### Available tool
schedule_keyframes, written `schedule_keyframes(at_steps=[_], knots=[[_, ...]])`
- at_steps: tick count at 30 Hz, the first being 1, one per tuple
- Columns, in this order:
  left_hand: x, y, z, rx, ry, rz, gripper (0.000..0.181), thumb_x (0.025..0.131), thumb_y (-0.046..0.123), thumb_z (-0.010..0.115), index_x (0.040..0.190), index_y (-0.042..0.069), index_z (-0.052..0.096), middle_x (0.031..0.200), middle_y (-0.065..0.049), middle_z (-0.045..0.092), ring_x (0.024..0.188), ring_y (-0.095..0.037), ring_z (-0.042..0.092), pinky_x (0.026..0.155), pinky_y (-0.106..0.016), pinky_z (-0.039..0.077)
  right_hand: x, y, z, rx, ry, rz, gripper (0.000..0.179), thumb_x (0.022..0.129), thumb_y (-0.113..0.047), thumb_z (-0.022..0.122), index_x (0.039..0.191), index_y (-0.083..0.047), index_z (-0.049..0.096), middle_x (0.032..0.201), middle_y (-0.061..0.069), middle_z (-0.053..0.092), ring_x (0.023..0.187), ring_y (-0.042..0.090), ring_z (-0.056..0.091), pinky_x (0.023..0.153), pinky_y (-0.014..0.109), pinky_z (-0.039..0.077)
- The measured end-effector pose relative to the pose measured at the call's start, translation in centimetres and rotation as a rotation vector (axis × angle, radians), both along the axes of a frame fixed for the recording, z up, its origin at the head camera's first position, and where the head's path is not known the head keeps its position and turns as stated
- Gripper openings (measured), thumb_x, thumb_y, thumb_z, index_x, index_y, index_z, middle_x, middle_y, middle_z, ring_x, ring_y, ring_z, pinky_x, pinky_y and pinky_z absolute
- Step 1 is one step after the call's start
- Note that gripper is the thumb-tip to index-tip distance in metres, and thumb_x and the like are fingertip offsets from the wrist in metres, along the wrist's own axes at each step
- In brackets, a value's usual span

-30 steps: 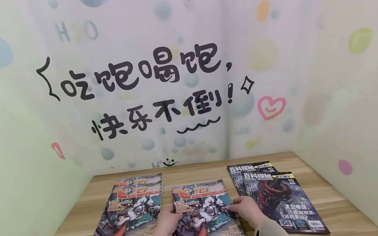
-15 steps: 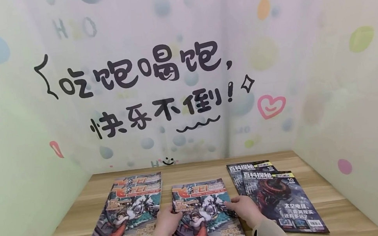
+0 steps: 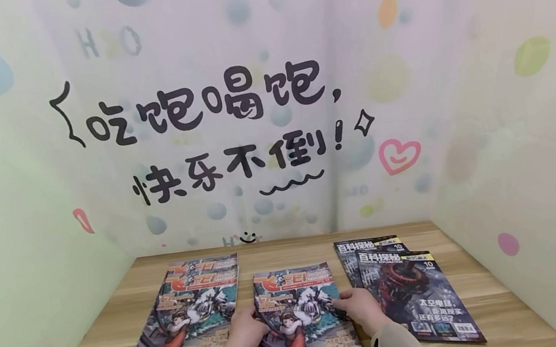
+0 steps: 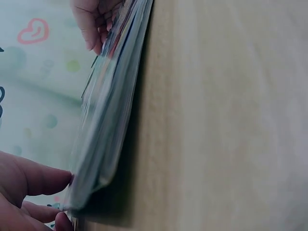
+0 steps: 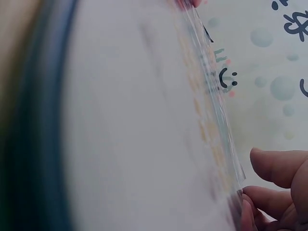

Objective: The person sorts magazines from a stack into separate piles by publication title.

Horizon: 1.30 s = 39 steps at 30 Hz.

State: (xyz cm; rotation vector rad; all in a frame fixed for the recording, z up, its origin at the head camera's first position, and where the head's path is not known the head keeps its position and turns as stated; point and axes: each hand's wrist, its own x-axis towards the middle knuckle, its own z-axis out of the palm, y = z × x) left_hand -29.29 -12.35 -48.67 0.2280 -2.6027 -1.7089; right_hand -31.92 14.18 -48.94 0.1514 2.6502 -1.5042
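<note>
In the head view a comic-style magazine (image 3: 297, 327) with a red-clad figure on its cover is in the middle, at the near side of the table. My left hand (image 3: 247, 329) grips its left edge and my right hand (image 3: 364, 308) holds the opposite edge. Layered page edges of the magazine (image 4: 108, 106) show in the left wrist view, tilted over the wood, with thumb and fingers at a lower corner. The right wrist view has the magazine's blurred pale underside or cover (image 5: 139, 120) close up, right-hand fingers at its edge. The fingers beneath are hidden in the head view.
Left lie two overlapping magazines of the same cover (image 3: 187, 323). To the right are two overlapping dark science magazines (image 3: 413, 296), the front one beside my right hand. The wooden table (image 3: 288, 253) ends at a printed curtain (image 3: 262, 216), with side walls left and right.
Both hands keep their hold on the middle magazine, which stays almost in place. My left thumb has shifted slightly toward the near side along the edge.
</note>
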Motion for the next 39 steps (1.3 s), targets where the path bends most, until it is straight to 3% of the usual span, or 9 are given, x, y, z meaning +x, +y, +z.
schedule_keyframes(at_steps=[6, 11, 19, 24, 30, 34, 39], knots=[[-0.1, 0.1, -0.2, 0.054, -0.005, -0.004, 0.06, 0.072, -0.012, 0.061, 0.131, -0.011, 0.05, 0.139, -0.034, 0.033, 0.122, -0.045, 0.037, 0.098, -0.056, 0.039, 0.1, 0.0, -0.1, -0.015, 0.023, 0.003, 0.044, 0.09, -0.019, 0.066, 0.121, 0.011, 0.059, 0.121, 0.029, 0.057, 0.106, 0.041, 0.058, 0.083, 0.052, 0.051], [-0.5, 0.1, -0.3, 0.123, -0.027, -0.006, 0.064, 0.079, -0.007, 0.057, 0.141, -0.01, 0.038, 0.144, -0.033, 0.033, 0.131, -0.047, 0.032, 0.105, -0.058, 0.032, 0.2, -0.1, -0.1, -0.045, 0.039, -0.015, 0.046, 0.09, -0.018, 0.066, 0.124, 0.011, 0.057, 0.125, 0.029, 0.055, 0.113, 0.044, 0.053, 0.088, 0.054, 0.048], [-0.5, -0.1, 0.0, 0.049, 0.03, -0.047, 0.053, 0.088, -0.001, 0.046, 0.139, -0.014, 0.037, 0.138, -0.033, 0.042, 0.13, -0.047, 0.036, 0.105, -0.058, 0.031, 0.3, -0.2, -0.1, -0.087, 0.047, -0.014, 0.049, 0.091, -0.019, 0.064, 0.128, 0.011, 0.054, 0.128, 0.03, 0.053, 0.117, 0.045, 0.05, 0.091, 0.055, 0.046], [-0.4, -0.2, 0.5, 0.063, 0.034, -0.094, 0.061, 0.082, -0.006, 0.047, 0.141, -0.016, 0.031, 0.141, -0.034, 0.037, 0.133, -0.048, 0.03, 0.108, -0.059, 0.026, 0.3, -0.3, -0.1, -0.103, 0.035, -0.029, 0.048, 0.091, -0.018, 0.064, 0.129, 0.01, 0.054, 0.129, 0.028, 0.054, 0.119, 0.043, 0.049, 0.093, 0.055, 0.045], [-0.4, -0.4, 0.1, 0.14, 0.032, -0.139, 0.072, 0.074, -0.009, 0.05, 0.142, -0.016, 0.026, 0.143, -0.035, 0.034, 0.134, -0.048, 0.027, 0.109, -0.059, 0.024, 0.3, -0.2, 0.0, -0.094, 0.049, -0.021, 0.049, 0.091, -0.019, 0.063, 0.129, 0.01, 0.053, 0.128, 0.029, 0.054, 0.119, 0.045, 0.049, 0.093, 0.056, 0.044], [-0.4, -0.5, -0.1, 0.176, 0.016, -0.152, 0.075, 0.076, -0.009, 0.052, 0.145, -0.014, 0.023, 0.144, -0.035, 0.03, 0.133, -0.05, 0.026, 0.108, -0.06, 0.024, 0.4, -0.2, 0.1, -0.094, 0.05, -0.021, 0.049, 0.092, -0.019, 0.063, 0.13, 0.011, 0.052, 0.129, 0.029, 0.053, 0.119, 0.045, 0.048, 0.094, 0.056, 0.044], [-0.3, -0.8, -0.6, 0.324, -0.027, -0.164, 0.075, 0.08, -0.012, 0.049, 0.146, -0.013, 0.016, 0.146, -0.037, 0.022, 0.131, -0.047, 0.032, 0.107, -0.054, 0.032, 0.3, -0.2, 0.0, -0.09, 0.051, -0.014, 0.049, 0.092, -0.02, 0.063, 0.129, 0.01, 0.053, 0.127, 0.029, 0.054, 0.118, 0.044, 0.05, 0.093, 0.055, 0.045]])
